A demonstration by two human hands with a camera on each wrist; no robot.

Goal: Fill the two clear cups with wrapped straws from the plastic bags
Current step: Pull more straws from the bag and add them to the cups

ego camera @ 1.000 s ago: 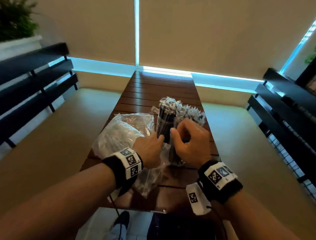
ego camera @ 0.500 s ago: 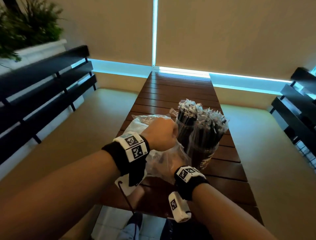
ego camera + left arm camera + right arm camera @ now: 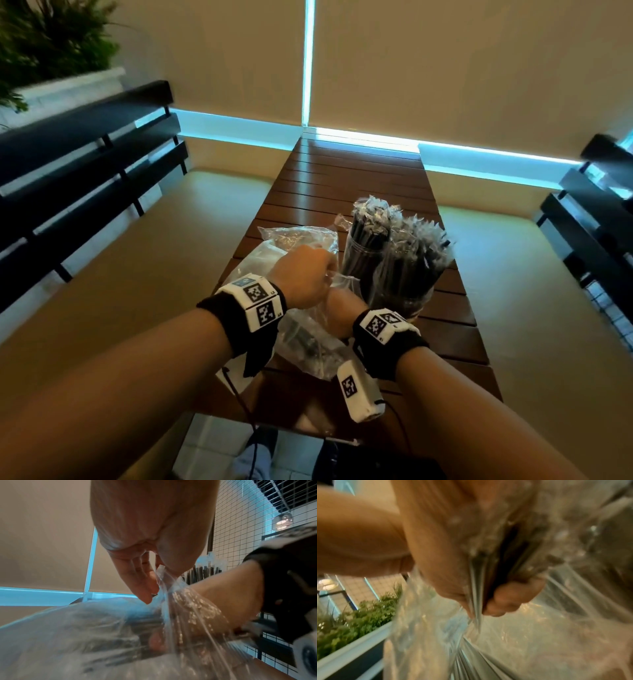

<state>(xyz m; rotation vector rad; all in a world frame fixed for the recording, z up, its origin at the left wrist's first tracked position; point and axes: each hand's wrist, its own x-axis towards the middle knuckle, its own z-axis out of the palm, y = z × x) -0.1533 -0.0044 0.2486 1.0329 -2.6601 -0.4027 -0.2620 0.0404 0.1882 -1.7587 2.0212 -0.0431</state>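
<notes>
The left hand pinches the plastic bag on the desk — the right hand, hidden from head view, grips wrapped straws inside; no readable writing.

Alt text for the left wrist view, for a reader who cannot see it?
The left hand pinches the edge of a clear plastic bag between thumb and fingers, while the right hand reaches inside it. Wrapped straws stand behind.
</notes>
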